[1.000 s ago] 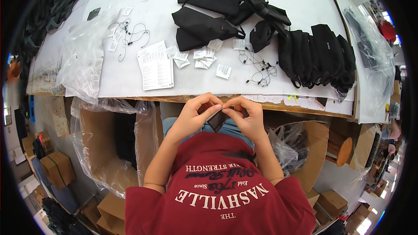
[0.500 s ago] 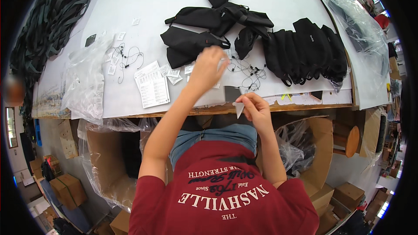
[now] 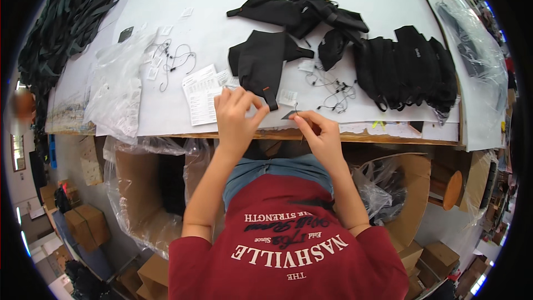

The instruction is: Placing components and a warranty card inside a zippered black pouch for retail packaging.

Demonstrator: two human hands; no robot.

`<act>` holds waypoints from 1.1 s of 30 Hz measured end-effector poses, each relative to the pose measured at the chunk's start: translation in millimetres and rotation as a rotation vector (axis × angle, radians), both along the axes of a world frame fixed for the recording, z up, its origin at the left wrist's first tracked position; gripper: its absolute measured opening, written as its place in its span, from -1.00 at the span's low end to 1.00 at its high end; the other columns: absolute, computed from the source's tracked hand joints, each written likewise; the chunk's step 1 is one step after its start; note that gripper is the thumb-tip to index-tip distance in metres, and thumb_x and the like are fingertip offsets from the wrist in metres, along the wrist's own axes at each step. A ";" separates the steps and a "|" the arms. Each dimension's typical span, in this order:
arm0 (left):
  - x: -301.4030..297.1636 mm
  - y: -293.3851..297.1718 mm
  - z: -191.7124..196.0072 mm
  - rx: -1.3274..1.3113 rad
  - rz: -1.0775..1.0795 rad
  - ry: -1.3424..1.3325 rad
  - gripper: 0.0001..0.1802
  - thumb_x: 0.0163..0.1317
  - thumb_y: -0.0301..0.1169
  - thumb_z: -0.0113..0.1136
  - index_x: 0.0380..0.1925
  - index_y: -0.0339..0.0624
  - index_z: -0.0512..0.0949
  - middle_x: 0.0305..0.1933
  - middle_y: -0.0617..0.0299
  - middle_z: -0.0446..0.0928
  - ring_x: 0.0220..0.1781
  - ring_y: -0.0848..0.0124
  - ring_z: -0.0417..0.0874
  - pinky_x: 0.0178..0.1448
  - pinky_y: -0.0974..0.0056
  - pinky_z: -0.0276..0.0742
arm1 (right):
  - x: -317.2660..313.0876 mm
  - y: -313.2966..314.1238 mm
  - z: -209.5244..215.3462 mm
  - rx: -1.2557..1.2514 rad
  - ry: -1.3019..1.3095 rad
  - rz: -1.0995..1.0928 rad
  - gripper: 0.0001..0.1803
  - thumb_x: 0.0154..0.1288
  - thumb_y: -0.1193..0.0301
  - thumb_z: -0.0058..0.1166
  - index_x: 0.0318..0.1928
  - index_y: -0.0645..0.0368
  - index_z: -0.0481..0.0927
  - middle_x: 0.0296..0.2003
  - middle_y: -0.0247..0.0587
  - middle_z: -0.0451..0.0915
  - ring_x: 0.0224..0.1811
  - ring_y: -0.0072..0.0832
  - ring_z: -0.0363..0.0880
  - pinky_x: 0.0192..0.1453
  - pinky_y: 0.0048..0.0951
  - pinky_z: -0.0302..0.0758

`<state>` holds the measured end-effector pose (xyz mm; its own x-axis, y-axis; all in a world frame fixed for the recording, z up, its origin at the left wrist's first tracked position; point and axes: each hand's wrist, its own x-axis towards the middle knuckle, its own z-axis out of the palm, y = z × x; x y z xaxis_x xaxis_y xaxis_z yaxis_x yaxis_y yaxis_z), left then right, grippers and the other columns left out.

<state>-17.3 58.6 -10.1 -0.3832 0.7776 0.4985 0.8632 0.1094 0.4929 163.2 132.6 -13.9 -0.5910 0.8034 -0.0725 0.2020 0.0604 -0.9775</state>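
Observation:
My left hand (image 3: 237,115) is above the table's near edge, fingers bent and thumb apart from the forefinger, with nothing visible between them. Just beside its thumb lies the narrow strap end of a black fabric piece (image 3: 262,66), which bears a small orange mark and rests over another black piece. To the right, my right hand (image 3: 320,135) pinches a small dark hang tag (image 3: 289,115) between thumb and forefinger. A small white tag (image 3: 288,97) lies on the table just beyond it. White printed sheets (image 3: 200,97) are partly hidden behind my left hand.
Black cords (image 3: 338,95) lie tangled at right, others (image 3: 176,58) at left with small labels. A row of black fabric pieces (image 3: 408,69) fills the table's right side. Clear plastic bags (image 3: 119,86) lie at left. Open cardboard boxes (image 3: 413,189) stand below the edge.
My left hand has drawn back toward me; a black piece now lies nearer the edge, turned strap-end toward me. The tag in my right hand now shows a dark side. The view shifted slightly.

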 end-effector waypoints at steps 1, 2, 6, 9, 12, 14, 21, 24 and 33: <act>2.0 -12.8 -3.7 -0.035 -0.024 -0.080 -0.81 -0.17 -0.44 0.37 -0.48 -0.08 0.58 -0.60 0.31 0.30 -0.39 0.32 0.36 -0.19 0.19 0.19 | -8.8 -0.8 4.7 0.103 -0.047 0.019 -0.85 0.30 0.42 0.09 -0.27 0.24 0.65 -0.67 -0.46 0.39 -0.64 -0.75 0.17 -0.57 -0.62 0.09; 4.2 -21.6 -5.8 -0.064 -0.045 -0.161 -0.81 -0.18 -0.43 0.38 -0.48 -0.06 0.60 -0.61 0.30 0.27 -0.42 0.33 0.32 -0.20 0.20 0.17 | -16.3 -0.8 5.9 0.211 -0.093 0.040 -0.86 0.28 0.43 0.10 -0.27 0.24 0.65 -0.67 -0.40 0.42 -0.63 -0.73 0.22 -0.56 -0.63 0.14; 19.6 -34.7 -8.5 -0.097 -0.001 -0.380 -0.82 -0.17 -0.44 0.40 -0.48 -0.10 0.63 -0.61 0.30 0.23 -0.46 0.37 0.27 -0.25 0.26 0.17 | -25.9 -2.8 4.9 0.353 -0.076 0.184 -0.87 0.25 0.43 0.13 -0.25 0.20 0.64 -0.51 -0.22 0.58 -0.61 -0.57 0.47 -0.51 -0.55 0.37; 25.2 -37.3 -11.2 -0.086 0.053 -0.640 -0.84 -0.09 -0.49 0.37 -0.43 -0.18 0.65 -0.61 0.31 0.22 -0.49 0.44 0.24 -0.33 0.33 0.16 | -21.1 -3.7 2.6 0.394 -0.107 0.241 -0.88 0.20 0.36 0.13 -0.27 0.09 0.63 -0.49 -0.25 0.57 -0.52 -0.31 0.54 -0.46 -0.39 0.42; 30.2 -39.0 -14.1 -0.091 -0.003 -0.835 -0.86 -0.01 -0.54 0.31 -0.37 -0.24 0.66 -0.60 0.33 0.26 -0.51 0.51 0.25 -0.41 0.39 0.15 | -13.1 -3.5 2.8 0.531 -0.156 0.282 -0.87 0.17 0.35 0.15 -0.28 0.08 0.63 -0.51 -0.27 0.55 -0.50 -0.29 0.54 -0.46 -0.37 0.43; 31.5 -40.2 -16.5 -0.102 -0.057 -0.910 -0.87 0.03 -0.58 0.28 -0.36 -0.26 0.66 -0.58 0.33 0.31 -0.52 0.56 0.28 -0.45 0.44 0.17 | -8.9 -3.4 3.5 0.571 -0.187 0.304 -0.86 0.13 0.38 0.17 -0.29 0.10 0.64 -0.53 -0.26 0.53 -0.54 -0.28 0.51 -0.47 -0.38 0.42; 40.5 -43.5 -9.1 0.066 0.008 -0.747 -0.94 0.13 -0.58 0.24 -0.37 -0.31 0.59 -0.43 0.31 0.40 -0.46 0.59 0.37 -0.35 0.51 0.29 | -9.5 -13.3 5.1 0.132 -0.043 0.222 -0.94 0.20 0.46 0.15 -0.31 0.16 0.60 -0.61 -0.33 0.43 -0.61 -0.58 0.39 -0.51 -0.56 0.30; 37.7 -46.2 -4.5 0.173 -0.022 -0.960 -0.96 0.21 -0.57 0.15 -0.34 -0.32 0.52 -0.37 0.27 0.44 -0.38 0.58 0.40 -0.25 0.52 0.31 | 2.0 -13.3 5.1 -0.165 0.115 0.101 -0.91 0.28 0.50 0.08 -0.22 0.19 0.52 -0.53 -0.44 0.42 -0.50 -0.73 0.32 -0.42 -0.68 0.25; 40.5 -52.0 4.6 -0.017 -0.204 -1.348 -0.96 0.26 -0.54 0.13 -0.31 -0.28 0.53 -0.51 0.46 0.42 -0.53 0.80 0.22 -0.48 0.60 0.01 | 7.6 -10.9 -1.6 -0.437 0.489 0.091 -0.89 0.28 0.52 0.05 -0.20 0.19 0.43 -0.41 -0.29 0.53 -0.41 -0.69 0.39 -0.30 -0.69 0.29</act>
<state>23.2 6.6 -5.5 -0.4389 0.8807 -0.1781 -0.2814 0.0535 0.9581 170.9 121.7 -15.5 -0.7029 0.7060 -0.0867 -0.2581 -0.3667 -0.8938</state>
